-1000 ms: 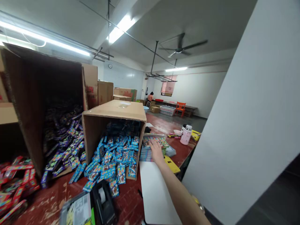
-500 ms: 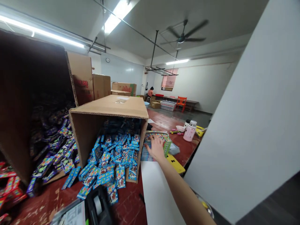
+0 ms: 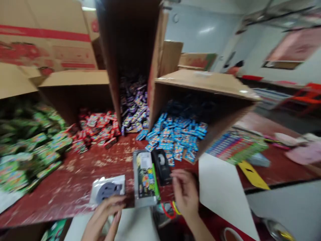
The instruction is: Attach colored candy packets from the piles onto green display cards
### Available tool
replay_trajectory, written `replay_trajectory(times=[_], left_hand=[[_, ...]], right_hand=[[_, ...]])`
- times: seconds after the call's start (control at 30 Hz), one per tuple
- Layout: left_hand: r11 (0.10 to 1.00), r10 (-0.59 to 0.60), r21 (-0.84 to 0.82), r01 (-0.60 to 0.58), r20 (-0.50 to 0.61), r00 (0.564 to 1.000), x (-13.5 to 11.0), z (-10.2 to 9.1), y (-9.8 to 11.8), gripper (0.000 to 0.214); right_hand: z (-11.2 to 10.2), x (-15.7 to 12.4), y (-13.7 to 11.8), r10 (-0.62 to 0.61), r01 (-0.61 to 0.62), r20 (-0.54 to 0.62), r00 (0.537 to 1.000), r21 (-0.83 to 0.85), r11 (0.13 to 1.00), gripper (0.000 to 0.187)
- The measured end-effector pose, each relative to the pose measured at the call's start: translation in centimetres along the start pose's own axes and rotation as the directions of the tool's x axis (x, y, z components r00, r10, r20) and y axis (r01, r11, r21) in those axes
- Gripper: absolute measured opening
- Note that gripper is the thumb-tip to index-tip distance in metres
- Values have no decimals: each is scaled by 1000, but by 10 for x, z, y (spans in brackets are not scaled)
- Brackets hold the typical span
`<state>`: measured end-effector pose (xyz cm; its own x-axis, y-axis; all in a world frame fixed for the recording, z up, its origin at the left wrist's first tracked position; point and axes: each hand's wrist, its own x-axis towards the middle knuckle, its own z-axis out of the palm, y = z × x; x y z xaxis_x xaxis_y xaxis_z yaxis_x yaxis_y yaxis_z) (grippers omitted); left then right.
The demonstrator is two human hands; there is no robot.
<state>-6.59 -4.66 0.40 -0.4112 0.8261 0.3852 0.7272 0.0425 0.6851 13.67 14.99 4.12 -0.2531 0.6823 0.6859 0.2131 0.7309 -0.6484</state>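
My left hand (image 3: 106, 216) is at the front edge of the red table, its fingers apart and holding nothing. Just beyond its fingertips lies a dark grey disc-shaped piece (image 3: 107, 191) on a clear plastic bag. My right hand (image 3: 186, 192) hovers beside a black tape dispenser (image 3: 162, 167), thumb and fingers parted with nothing visible between them; motion blurs it a little. Between the hands a grey tray (image 3: 136, 177) holds a printed package (image 3: 145, 177). Beyond the dispenser, small blue packets (image 3: 173, 132) spill from a cardboard box (image 3: 198, 79) lying on its side.
Purple packets (image 3: 135, 107), red packets (image 3: 100, 127) and green packets (image 3: 45, 144) lie in and before other boxes. At right are a white sheet (image 3: 225, 187), a stack of colourful printed boxes (image 3: 233, 147) and a yellow piece (image 3: 254, 175). Red and yellow rings (image 3: 168, 211) hang below the table edge.
The view has swung left and down. My right hand has left the stack of colourful boxes and come back beside the tape dispenser. My left hand has come into view.
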Motion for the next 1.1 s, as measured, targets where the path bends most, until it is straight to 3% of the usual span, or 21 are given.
replay_trajectory(times=[0.07, 0.13, 0.2, 0.27, 0.37, 0.43, 0.53, 0.6, 0.67, 0.7, 0.77, 0.87, 0.93, 1.0, 1.1], left_hand=[[997, 0, 73, -6, 79, 997, -6, 3, -16, 24], [985, 36, 161, -55, 118, 992, -14, 3, -31, 28], [971, 66, 221, -94, 131, 989, -22, 6, -38, 29], [969, 93, 211, -125, 156, 983, -23, 22, -32, 32], [957, 251, 78, -278, 250, 935, -12, 75, -3, 43], [929, 346, 1, -370, 351, 870, 0, 119, 20, 51], [946, 282, 5, -324, 478, 832, 14, 170, 38, 61], [948, 272, -5, -318, 532, 802, 16, 184, 37, 65], [945, 292, -38, -325, 547, 784, 16, 182, 33, 70], [946, 299, -54, -320, 528, 795, 18, 177, 33, 72], [954, 285, -39, -296, 416, 864, 25, 160, 40, 75], [962, 223, 136, -238, 115, 968, 45, 129, 62, 76], [935, 258, 261, -241, -33, 966, 57, 109, 76, 70], [916, 303, 312, -250, -135, 943, 62, 93, 82, 62], [916, 345, 254, -311, -102, 933, 59, 77, 74, 51]], right_hand=[[36, -9, -19, -2, -44, 335, 942, 128, 991, 15], [72, -5, -13, 18, -75, 559, 829, 80, 994, 18], [102, 13, 12, 92, -46, 693, 715, -85, 995, 17], [121, 40, 45, 167, -21, 730, 663, -205, 979, 15], [127, 82, 91, 275, 3, 757, 593, -344, 939, 7], [123, 101, 113, 340, 28, 794, 504, -408, 912, 9], [118, 115, 133, 397, 58, 849, 350, -443, 895, 22], [113, 120, 139, 395, 61, 877, 272, -425, 903, 26], [103, 125, 138, 367, 49, 900, 237, -388, 920, 26], [95, 127, 134, 352, 38, 905, 239, -371, 928, 26], [71, 128, 116, 336, 19, 903, 270, -353, 935, 24], [28, 117, 66, 299, -72, 882, 365, -294, 953, 23], [4, 97, 24, 244, -278, 827, 506, -111, 954, 22], [-8, 72, -14, 228, -340, 744, 628, -1, 940, 26], [-8, 37, -43, 255, -374, 606, 753, 76, 924, 28]])
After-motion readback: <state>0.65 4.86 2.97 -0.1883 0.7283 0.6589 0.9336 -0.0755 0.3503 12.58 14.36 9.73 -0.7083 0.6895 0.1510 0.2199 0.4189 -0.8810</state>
